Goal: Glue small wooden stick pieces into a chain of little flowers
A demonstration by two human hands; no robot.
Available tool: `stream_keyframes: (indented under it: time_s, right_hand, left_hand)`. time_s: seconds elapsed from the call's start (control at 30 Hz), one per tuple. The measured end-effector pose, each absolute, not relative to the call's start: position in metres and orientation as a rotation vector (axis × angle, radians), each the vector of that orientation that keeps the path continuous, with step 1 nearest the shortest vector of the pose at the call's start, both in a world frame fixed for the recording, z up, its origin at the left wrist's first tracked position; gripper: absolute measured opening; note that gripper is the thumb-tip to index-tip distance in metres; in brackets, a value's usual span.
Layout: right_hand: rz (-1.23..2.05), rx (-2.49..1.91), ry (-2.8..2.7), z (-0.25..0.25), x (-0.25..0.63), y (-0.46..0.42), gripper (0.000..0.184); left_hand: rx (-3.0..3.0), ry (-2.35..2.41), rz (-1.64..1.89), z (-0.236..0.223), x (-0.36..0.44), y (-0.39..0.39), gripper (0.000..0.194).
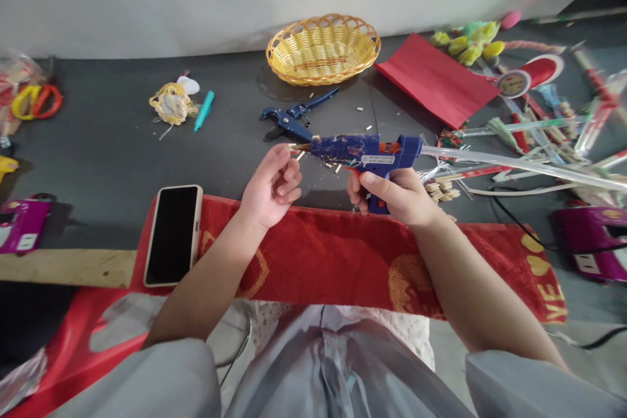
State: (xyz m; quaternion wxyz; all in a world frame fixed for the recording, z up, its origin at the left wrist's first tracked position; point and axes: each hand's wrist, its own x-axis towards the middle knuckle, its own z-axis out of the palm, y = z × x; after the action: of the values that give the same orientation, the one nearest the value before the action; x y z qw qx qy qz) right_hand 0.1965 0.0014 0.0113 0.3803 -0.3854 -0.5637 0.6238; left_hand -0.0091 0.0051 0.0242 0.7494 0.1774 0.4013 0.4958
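Note:
My right hand is wrapped round the handle of a blue hot glue gun, held level with its nozzle pointing left. A long clear glue stick runs out of its back end to the right. My left hand is closed, thumb and forefinger pinching a small pale piece right at the nozzle tip; whether the two touch I cannot tell. Just beyond the nozzle lies a blue hand cutter with its handles apart. Tiny pale cut bits are scattered around it.
A yellow wicker basket stands by the wall, with red paper and a red ribbon spool to its right. Sticks and craft pieces crowd the right side. A phone rests on the red towel. A teal marker lies left.

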Motion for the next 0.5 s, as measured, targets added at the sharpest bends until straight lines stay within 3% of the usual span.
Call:
stream_keyframes:
  time_s: [0.5]
  right_hand:
    - [1.610,-0.953,-1.439,0.0081,0.1979,0.0007,0.050]
  left_hand:
    - [0.391,0.884,1.083,0.0250,-0.0080,0.0045,0.025]
